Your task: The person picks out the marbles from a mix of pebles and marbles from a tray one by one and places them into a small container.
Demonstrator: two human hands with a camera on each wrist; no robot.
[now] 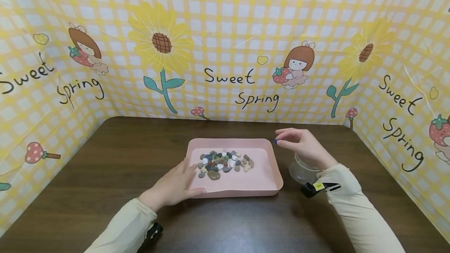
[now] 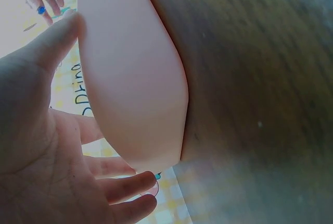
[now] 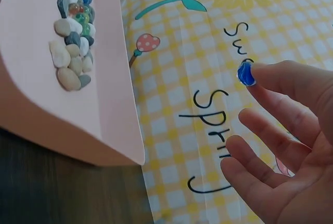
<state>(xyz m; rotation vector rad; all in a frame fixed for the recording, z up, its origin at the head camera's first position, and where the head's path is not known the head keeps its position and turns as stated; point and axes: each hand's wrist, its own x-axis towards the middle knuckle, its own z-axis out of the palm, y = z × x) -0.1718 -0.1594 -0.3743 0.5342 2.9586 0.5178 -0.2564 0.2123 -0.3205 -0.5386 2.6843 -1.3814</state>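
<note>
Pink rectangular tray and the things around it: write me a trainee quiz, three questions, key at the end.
1. Multiple choice: which hand pinches the small, glossy blue piece? (a) left (b) right (c) neither
2. True or false: the clear, round container stands inside the pink rectangular tray.
3. Open: what lies inside that tray?

Key:
1. b, the right hand.
2. False; it stands on the dark brown, wood-grained table, to the tray's right in the head view.
3. Smooth, multicoloured stones and small red and green glassy beads.
</note>
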